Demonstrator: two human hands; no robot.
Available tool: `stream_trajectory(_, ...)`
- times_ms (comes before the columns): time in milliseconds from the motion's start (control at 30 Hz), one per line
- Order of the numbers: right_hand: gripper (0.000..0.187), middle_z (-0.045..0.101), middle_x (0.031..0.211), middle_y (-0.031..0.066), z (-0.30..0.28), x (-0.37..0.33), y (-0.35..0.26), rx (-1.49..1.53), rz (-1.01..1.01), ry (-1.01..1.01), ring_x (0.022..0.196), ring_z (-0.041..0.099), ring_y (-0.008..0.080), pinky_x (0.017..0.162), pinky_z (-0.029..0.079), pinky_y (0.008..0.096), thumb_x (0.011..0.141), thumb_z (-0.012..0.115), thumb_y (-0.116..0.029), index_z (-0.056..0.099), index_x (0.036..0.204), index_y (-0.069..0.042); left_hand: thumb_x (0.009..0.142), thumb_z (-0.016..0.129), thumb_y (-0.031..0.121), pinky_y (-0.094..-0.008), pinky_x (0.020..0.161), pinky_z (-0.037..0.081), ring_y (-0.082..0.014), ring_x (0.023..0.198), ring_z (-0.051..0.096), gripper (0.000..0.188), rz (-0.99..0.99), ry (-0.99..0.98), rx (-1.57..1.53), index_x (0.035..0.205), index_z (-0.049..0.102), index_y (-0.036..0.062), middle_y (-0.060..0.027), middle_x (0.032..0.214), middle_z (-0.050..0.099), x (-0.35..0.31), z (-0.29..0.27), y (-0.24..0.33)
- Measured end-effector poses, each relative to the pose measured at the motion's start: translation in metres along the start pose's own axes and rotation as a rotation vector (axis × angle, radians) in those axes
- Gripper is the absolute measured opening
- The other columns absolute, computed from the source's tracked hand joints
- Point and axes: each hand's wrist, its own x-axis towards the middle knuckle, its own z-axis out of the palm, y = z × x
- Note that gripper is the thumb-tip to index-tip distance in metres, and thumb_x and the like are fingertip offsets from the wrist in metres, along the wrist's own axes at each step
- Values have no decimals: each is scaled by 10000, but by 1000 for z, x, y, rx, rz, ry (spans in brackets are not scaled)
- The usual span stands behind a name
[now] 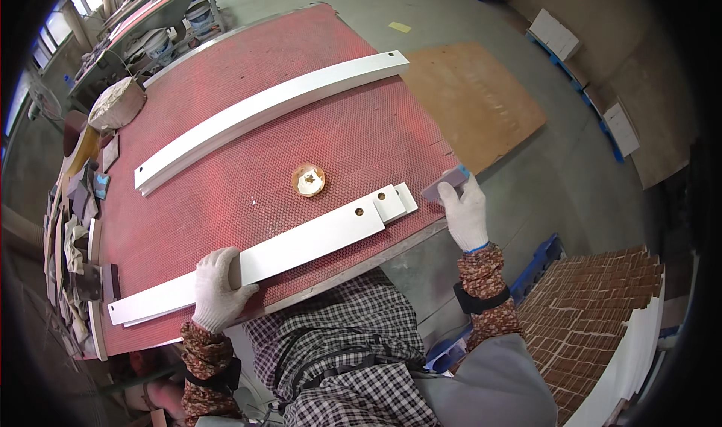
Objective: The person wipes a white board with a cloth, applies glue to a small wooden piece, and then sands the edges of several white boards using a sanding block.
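Both hands wear white knit gloves. My left hand (220,288) rests on the near white board (308,243), its fingers and thumb closed around a small brown-grey block (235,270) that is partly hidden. That board overlaps other white boards (407,197), whose ends stick out at its right; round holes show near the ends. Over the table's right edge, my right hand (466,215) grips a flat grey-purple sanding block (444,185) with a blue patch. The block is just beyond the boards' right end and apart from them.
Several more long white boards (271,103) lie stacked across the red mesh-covered table (248,175). A small bowl (308,179) with white residue sits between the stacks. Tools and scraps (83,194) crowd the left edge. At lower right stand stacked brown-edged boards (594,306).
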Motion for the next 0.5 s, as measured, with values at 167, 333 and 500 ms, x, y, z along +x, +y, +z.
stream_trajectory(167,185,727,998,72,17,1,-6,-40,-121,-35,923,693,159,855,564,338,1035,700,-113,643,1160,10,673,936,164,-530,1156,414,-404,1291,566,794,-7,21,7,1375,584,45,-182,1339,634,0,7,-2)
stream_trajectory(333,247,744,969,132,33,19,-4,-137,-141,-74,887,740,219,817,586,373,1018,721,-181,646,1125,28,659,933,149,-532,1162,406,-406,1300,556,819,-6,33,16,1393,584,50,-179,1353,626,-1,11,-1)
stream_trajectory(500,260,756,981,170,47,25,-16,-152,-90,-119,911,769,297,807,600,425,1013,722,-220,649,1102,13,653,935,159,-537,1154,409,-400,1287,566,813,7,53,25,1384,595,53,-172,1325,639,-1,11,1)
